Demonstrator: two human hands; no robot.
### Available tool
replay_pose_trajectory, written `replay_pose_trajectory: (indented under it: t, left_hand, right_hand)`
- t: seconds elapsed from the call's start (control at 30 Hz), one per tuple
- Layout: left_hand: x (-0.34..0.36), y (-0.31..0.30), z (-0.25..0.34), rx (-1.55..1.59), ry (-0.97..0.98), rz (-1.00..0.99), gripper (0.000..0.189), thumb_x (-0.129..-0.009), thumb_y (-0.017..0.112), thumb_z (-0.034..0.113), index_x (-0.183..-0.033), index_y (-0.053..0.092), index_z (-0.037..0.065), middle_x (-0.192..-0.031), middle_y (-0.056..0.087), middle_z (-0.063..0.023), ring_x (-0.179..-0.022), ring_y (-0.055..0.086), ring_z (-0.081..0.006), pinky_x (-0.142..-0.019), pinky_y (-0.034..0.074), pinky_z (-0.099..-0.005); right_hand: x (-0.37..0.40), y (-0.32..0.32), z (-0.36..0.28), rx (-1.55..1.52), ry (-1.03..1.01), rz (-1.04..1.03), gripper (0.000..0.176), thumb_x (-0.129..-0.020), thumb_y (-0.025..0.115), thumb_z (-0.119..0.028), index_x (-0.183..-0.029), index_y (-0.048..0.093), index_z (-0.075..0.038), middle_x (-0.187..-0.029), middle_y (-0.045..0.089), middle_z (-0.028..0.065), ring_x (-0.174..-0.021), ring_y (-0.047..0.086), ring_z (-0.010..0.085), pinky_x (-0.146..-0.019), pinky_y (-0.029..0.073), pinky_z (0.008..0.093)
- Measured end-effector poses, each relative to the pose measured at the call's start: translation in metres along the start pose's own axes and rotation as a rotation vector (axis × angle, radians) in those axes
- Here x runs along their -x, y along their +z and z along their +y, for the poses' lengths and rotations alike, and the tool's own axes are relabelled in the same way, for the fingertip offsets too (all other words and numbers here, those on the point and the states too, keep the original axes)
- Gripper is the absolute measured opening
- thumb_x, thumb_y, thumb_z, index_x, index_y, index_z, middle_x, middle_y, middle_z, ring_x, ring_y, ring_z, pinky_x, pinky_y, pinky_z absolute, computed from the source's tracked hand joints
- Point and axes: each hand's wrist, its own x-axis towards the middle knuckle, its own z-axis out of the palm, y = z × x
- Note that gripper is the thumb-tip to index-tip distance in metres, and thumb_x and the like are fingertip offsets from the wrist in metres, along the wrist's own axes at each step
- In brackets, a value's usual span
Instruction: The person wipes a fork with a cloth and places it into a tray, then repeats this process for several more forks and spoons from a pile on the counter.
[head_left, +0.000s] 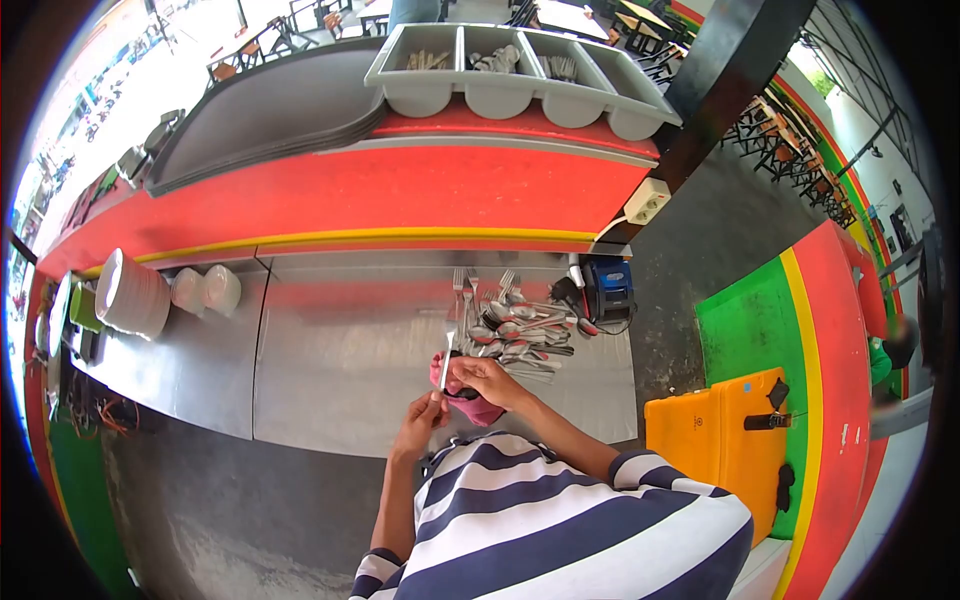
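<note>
We see the left hand point(418, 418) pinching the lower end of a slim silver utensil point(447, 358), which stands nearly upright just above the edge of the stainless steel bench point(350, 385). The right hand point(490, 380) is curled around a crumpled pink cloth point(478, 405) and presses it against the utensil's lower part. The utensil is too small in the view for us to say whether it is a knife or a fork.

We judge the hold to be the weak point. Only the fingertips grip the utensil at one end, so a firm pull of the cloth could twist it loose and drop it on the grey concrete floor point(250, 520). If it is a knife or a fork, its edge or tines could also catch the cloth or a finger.

Just beyond the hands lies a loose heap of steel spoons and forks point(515, 330), close enough for a stray elbow to scatter. A blue and black device with cables point(610, 288) sits beside the heap. Well to the left stand a stack of white plates point(130, 295) and two white bowls point(205, 290). On the red counter point(400, 190) above rest a grey plastic cutlery caddy point(520, 95) and stacked grey trays point(270, 110).
</note>
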Motion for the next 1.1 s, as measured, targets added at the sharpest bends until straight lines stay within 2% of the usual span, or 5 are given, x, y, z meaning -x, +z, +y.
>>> replay_pose_trajectory:
  t: [0.23,0.37,0.53,0.93,1.1]
  left_hand:
    - [-0.042,0.052,0.051,0.144,-0.052,-0.281,0.035,-0.104,0.042,0.036,-0.096,0.059,0.006,-0.078,0.056,-0.0013,-0.072,0.05,-0.0106,-0.069,0.042,-0.0242]
    - [-0.075,0.074,0.096,-0.397,0.219,-0.272,0.038,-0.102,0.05,0.032,-0.102,0.064,-0.003,-0.089,0.064,-0.004,-0.081,0.056,-0.0095,-0.075,0.046,-0.0248]
    - [-0.12,0.101,0.16,-0.659,0.59,-0.201,0.024,-0.093,0.063,0.02,-0.093,0.066,-0.004,-0.07,0.06,-0.0011,-0.065,0.053,-0.0057,-0.058,0.045,-0.0256]
    - [-0.257,0.213,0.372,-0.855,1.027,-0.042,0.025,-0.086,0.067,0.02,-0.1,0.07,-0.002,-0.084,0.072,-0.0114,-0.076,0.067,-0.0137,-0.067,0.052,-0.0286]
    - [-0.323,0.224,0.393,-0.954,1.109,-0.02,0.025,-0.082,0.065,0.02,-0.1,0.073,0.005,-0.088,0.072,-0.0156,-0.082,0.071,-0.0256,-0.074,0.053,-0.0353]
  right_hand:
    - [-0.003,-0.021,-0.053,-0.117,-0.111,0.172,0.03,-0.096,0.061,-0.021,-0.115,0.063,0.001,-0.096,0.067,0.0075,-0.08,0.066,0.0149,-0.075,0.055,0.0302]
    - [0.001,-0.041,-0.113,0.081,-0.15,0.286,0.026,-0.093,0.066,-0.022,-0.104,0.069,0.002,-0.088,0.069,0.0049,-0.075,0.064,0.0092,-0.073,0.054,0.0265]
    - [-0.023,-0.07,-0.164,0.318,-0.423,0.353,0.029,-0.094,0.066,-0.024,-0.104,0.069,0.003,-0.082,0.068,0.0026,-0.069,0.062,0.0067,-0.062,0.05,0.0234]
    - [-0.121,-0.179,-0.398,0.87,-1.038,0.689,0.028,-0.087,0.071,-0.027,-0.099,0.072,-0.002,-0.074,0.069,0.0059,-0.064,0.06,0.0092,-0.059,0.047,0.026]
    - [-0.159,-0.216,-0.424,0.876,-0.853,0.779,0.026,-0.082,0.075,-0.026,-0.091,0.073,-0.001,-0.077,0.071,0.0103,-0.069,0.066,0.0149,-0.064,0.05,0.0303]
